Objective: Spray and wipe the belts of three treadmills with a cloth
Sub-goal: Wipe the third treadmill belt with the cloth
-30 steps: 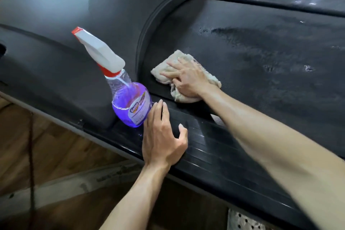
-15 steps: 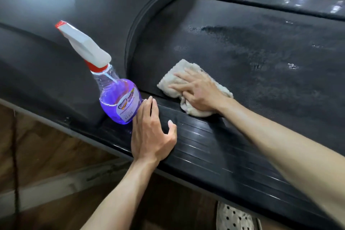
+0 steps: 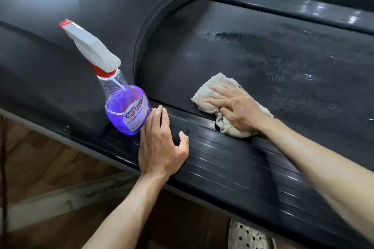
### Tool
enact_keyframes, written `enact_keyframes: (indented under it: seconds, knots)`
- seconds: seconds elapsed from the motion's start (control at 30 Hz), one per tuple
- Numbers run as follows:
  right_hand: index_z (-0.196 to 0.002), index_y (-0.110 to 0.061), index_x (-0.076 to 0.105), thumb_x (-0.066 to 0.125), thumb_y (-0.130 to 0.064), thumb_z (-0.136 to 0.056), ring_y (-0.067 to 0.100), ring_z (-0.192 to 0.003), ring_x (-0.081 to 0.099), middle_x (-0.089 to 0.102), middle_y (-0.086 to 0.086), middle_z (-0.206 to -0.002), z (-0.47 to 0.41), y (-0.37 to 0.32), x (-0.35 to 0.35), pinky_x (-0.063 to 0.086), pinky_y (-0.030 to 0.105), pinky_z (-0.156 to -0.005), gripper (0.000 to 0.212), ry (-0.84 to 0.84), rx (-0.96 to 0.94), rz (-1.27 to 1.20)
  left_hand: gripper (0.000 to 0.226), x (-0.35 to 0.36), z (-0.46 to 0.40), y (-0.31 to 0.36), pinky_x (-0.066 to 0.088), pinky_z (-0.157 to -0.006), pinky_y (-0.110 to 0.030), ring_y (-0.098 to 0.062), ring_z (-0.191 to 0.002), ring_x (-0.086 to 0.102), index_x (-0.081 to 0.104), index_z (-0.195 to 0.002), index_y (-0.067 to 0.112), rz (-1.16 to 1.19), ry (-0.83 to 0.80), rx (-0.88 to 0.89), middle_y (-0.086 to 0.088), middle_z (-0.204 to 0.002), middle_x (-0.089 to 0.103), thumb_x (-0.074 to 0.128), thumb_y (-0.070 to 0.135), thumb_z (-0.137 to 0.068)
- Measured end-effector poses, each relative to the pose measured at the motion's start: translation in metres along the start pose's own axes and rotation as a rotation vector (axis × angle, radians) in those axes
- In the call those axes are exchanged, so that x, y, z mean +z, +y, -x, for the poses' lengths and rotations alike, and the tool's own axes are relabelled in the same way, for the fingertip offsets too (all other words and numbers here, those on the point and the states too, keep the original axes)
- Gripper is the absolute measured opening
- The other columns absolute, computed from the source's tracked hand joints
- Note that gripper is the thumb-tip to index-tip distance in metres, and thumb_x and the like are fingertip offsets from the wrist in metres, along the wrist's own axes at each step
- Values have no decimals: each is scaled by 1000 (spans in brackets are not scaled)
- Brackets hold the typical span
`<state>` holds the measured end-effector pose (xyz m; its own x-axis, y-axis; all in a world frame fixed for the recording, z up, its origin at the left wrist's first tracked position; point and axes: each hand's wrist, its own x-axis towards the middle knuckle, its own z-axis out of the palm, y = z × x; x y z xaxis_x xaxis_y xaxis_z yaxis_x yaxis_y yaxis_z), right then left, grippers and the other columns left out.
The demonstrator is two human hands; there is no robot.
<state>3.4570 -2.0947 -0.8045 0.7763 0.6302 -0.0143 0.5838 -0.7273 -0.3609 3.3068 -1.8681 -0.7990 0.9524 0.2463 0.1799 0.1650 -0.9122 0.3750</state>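
Observation:
A black treadmill belt fills the upper right, with wet streaks and droplets on it. My right hand lies with straight fingers on a crumpled beige cloth at the belt's near edge, pressing it down. A spray bottle of purple liquid, with a white and red trigger head, stands upright on the ribbed side rail. Flat on the rail rests my left hand, its fingertips next to the bottle's base.
The treadmill's black motor cover rises to the left of the belt. A far side rail runs along the belt's top edge. Wooden floor lies below the near rail. A white spotted shoe shows at the bottom edge.
My right hand has slid the cloth to the right along the belt's near edge. My left hand and the bottle have stayed where they were on the rail.

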Motion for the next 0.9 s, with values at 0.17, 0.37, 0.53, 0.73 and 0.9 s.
enact_keyframes:
  seconds: [0.17, 0.37, 0.53, 0.73, 0.9]
  knots:
    - [-146, -49, 50, 16, -50, -86, 27, -158, 15, 27, -11, -168, -42, 27, -11, 11, 54, -126, 69, 18, 204, 61, 78, 0, 0, 1, 34, -118, -42, -25, -143, 36, 44, -147, 0, 2, 1, -2, -10, -151, 44, 53, 41, -82]
    - [-142, -47, 56, 29, -40, -92, 22, -158, 13, 27, -14, -166, -16, -8, 0, 7, 50, -127, 57, -6, 95, -22, 78, 1, -1, 1, 34, -118, -43, -26, -143, 37, 44, -147, -1, 3, 2, 8, -11, -150, 45, 52, 42, -83]
    - [-139, -48, 55, 23, -47, -84, 24, -157, 20, 34, -9, -165, 20, 48, -11, 14, 53, -127, 64, 56, 212, -67, 77, 1, -1, 1, 33, -119, -42, -27, -143, 37, 45, -146, -2, 1, 16, 4, -12, -150, 46, 53, 41, -82]
    - [-145, -52, 50, 31, -40, -94, 26, -158, 12, 25, -9, -169, -34, 0, -4, 6, 52, -127, 55, 25, 235, 2, 78, 0, 0, 1, 32, -119, -41, -27, -142, 37, 46, -146, -1, -2, 8, 2, -11, -150, 45, 53, 42, -82]
    - [-140, -43, 59, 30, -44, -88, 22, -157, 17, 33, -11, -165, 35, 18, -5, 10, 46, -128, 60, 49, 165, -70, 77, 0, 0, 1, 33, -118, -42, -27, -142, 37, 45, -146, -1, 8, 14, 7, -11, -149, 46, 53, 41, -82]
